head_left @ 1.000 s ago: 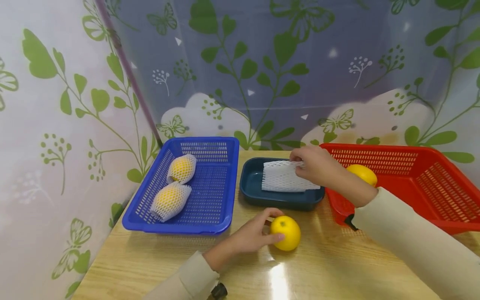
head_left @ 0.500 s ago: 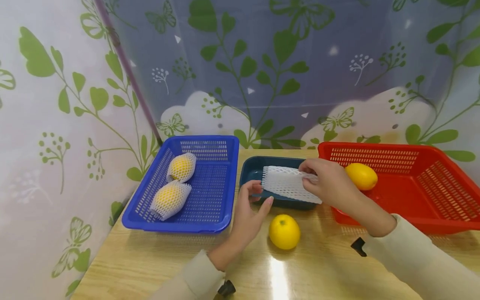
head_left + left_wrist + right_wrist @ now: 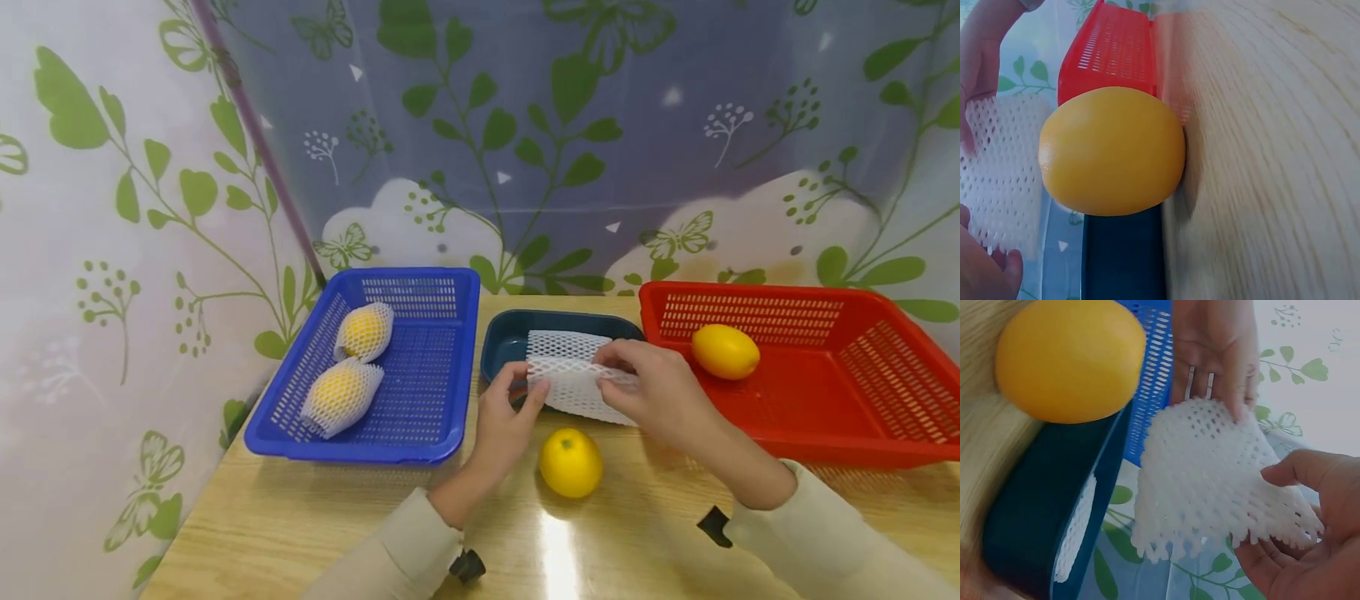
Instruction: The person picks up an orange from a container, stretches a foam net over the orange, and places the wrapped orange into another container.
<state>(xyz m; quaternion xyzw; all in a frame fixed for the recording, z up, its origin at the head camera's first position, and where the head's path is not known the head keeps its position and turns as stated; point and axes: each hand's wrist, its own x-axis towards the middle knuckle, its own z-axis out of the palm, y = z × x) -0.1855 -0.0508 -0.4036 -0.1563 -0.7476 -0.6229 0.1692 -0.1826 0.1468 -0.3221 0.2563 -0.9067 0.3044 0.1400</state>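
A white foam net sleeve (image 3: 581, 392) is held up over the near side of a dark teal tray (image 3: 504, 343). My right hand (image 3: 660, 396) pinches its right end between thumb and fingers. At the left end, my left hand (image 3: 501, 421) has its thumb on the near face and fingers at the edge, as the right wrist view also shows. More white netting (image 3: 1075, 534) lies inside the tray. A yellow fruit (image 3: 571, 463), kind uncertain, rests on the table in front of the tray, touched by neither hand.
On the left stands a blue basket (image 3: 360, 451) with two net-wrapped yellow fruits (image 3: 342, 396). A red basket (image 3: 817, 446) on the right holds one bare yellow fruit (image 3: 725, 352). A patterned curtain (image 3: 450, 167) hangs behind the wooden table (image 3: 300, 517).
The left hand let go of the yellow fruit and moved up to the sleeve's left end. The right hand drew the sleeve from the tray toward me; other netting now shows behind it.
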